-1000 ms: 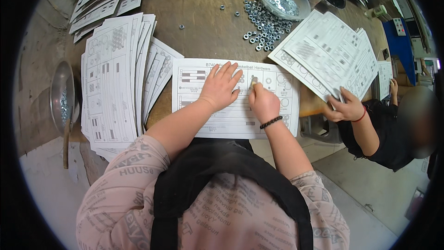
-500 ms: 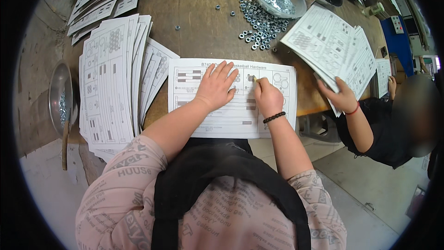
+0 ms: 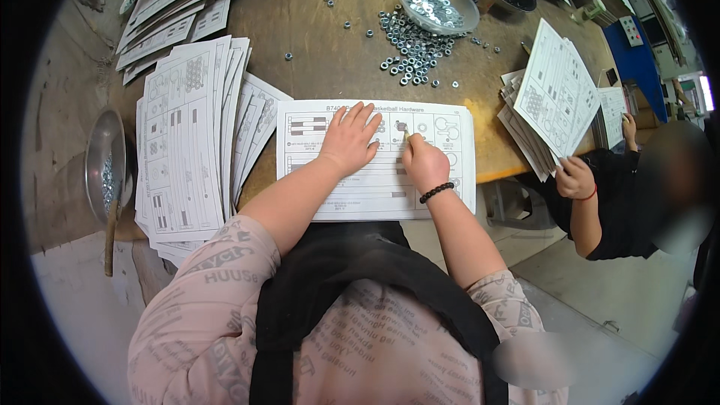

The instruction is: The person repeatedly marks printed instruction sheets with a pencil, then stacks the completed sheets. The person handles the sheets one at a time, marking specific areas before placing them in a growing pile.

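Just past my black apron (image 3: pixel 330 270), the white printed sheet (image 3: pixel 367 201) lies flat on the table (image 3: pixel 315 67), long axis running left to right across me, heading along its far edge. My right hand (image 3: pixel 428 165) is curled tight on a slim yellowish stick (image 3: pixel 406 134) — mostly hidden, its tip poking out ahead of my thumb, aimed away from me and slightly left. Left of it, my left hand (image 3: pixel 349 139) rests palm down on the sheet, fingers spread, gripping nothing. Beyond — loose nuts (image 3: pixel 415 58) beside a bowl (image 3: pixel 471 21).
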Available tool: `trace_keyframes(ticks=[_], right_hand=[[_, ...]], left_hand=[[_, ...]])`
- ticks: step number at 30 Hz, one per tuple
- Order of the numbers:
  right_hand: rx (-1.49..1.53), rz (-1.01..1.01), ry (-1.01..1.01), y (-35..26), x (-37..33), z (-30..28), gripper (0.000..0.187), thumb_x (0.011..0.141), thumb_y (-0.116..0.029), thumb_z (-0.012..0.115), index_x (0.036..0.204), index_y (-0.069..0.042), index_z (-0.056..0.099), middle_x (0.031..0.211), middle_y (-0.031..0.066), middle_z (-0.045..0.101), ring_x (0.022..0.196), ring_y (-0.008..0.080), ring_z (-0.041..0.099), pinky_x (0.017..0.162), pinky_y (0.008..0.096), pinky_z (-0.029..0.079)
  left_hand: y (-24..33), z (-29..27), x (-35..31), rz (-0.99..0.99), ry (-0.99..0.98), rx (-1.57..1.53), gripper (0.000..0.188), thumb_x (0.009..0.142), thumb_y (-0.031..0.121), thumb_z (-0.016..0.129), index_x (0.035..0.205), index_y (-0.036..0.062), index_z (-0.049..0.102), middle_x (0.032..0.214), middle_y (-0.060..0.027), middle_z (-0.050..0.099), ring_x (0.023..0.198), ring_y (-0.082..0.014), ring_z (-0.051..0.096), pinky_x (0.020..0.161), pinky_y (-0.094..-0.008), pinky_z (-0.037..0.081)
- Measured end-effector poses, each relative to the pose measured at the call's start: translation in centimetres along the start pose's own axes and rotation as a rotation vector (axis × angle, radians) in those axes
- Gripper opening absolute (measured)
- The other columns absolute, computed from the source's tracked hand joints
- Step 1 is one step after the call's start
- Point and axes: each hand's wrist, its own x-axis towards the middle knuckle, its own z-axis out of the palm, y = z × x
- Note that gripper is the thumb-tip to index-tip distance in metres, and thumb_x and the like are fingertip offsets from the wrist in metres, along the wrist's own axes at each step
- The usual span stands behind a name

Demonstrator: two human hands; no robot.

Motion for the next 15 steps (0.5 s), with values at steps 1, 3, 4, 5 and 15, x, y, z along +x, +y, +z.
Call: trace_keyframes(ticks=[1,3,4,5,15], right_hand=[[0.016,0.002,-0.009,0.3,-0.1,-0.1,0.016,0.081,-0.021,0.05,0.079,-0.006,0.053,0.064,0.0148,0.058,0.06,0.0321,0.057,0.054,0.0402,0.045],[0.277,0.094,0.019,0.8,-1.1,-0.2,0.018,0.082,-0.023,0.051,0.086,-0.006,0.056,0.069,0.0154,0.059,0.065,0.031,0.058,0.057,0.0374,0.046],[0.41,0.136,0.033,1.1,-1.9,-0.4,0.02,0.083,-0.025,0.052,0.089,-0.007,0.057,0.072,0.0157,0.059,0.067,0.0304,0.058,0.058,0.036,0.046],[0.495,0.146,-0.041,1.1,-3.4,-0.7,0.023,0.083,-0.025,0.053,0.097,-0.007,0.057,0.078,0.0151,0.06,0.071,0.0285,0.058,0.062,0.0328,0.046],[0.599,-0.008,-0.027,1.1,-10.3,0.7,0.022,0.081,-0.02,0.054,0.097,-0.006,0.058,0.079,0.0139,0.061,0.072,0.0295,0.059,0.063,0.0343,0.046]], left_hand=[[-0.1,-0.1,0.1,-0.008,-0.029,-0.053,0.047,0.076,0.027,0.056,0.118,0.0094,0.047,0.127,-0.0088,0.042,0.12,-0.0244,0.035,0.1,-0.0411,0.025],[-1.2,-0.9,0.9,-0.033,-0.073,-0.153,0.045,0.075,0.026,0.058,0.115,0.0093,0.049,0.123,-0.0074,0.046,0.117,-0.024,0.039,0.097,-0.04,0.028],[-1.8,-1.3,1.3,-0.102,-0.006,-0.195,0.04,0.072,0.024,0.061,0.11,0.0098,0.054,0.113,-0.0056,0.052,0.109,-0.0234,0.045,0.092,-0.0384,0.032],[-2.6,-1.9,1.4,-0.153,-0.023,-0.15,0.039,0.072,0.024,0.061,0.108,0.0101,0.055,0.111,-0.0057,0.053,0.107,-0.0237,0.045,0.091,-0.0382,0.033],[-3.2,-4.2,0.7,-0.409,-0.213,-0.111,0.025,0.071,0.026,0.065,0.088,0.0073,0.059,0.091,-0.0085,0.056,0.092,-0.026,0.052,0.079,-0.0372,0.041]])
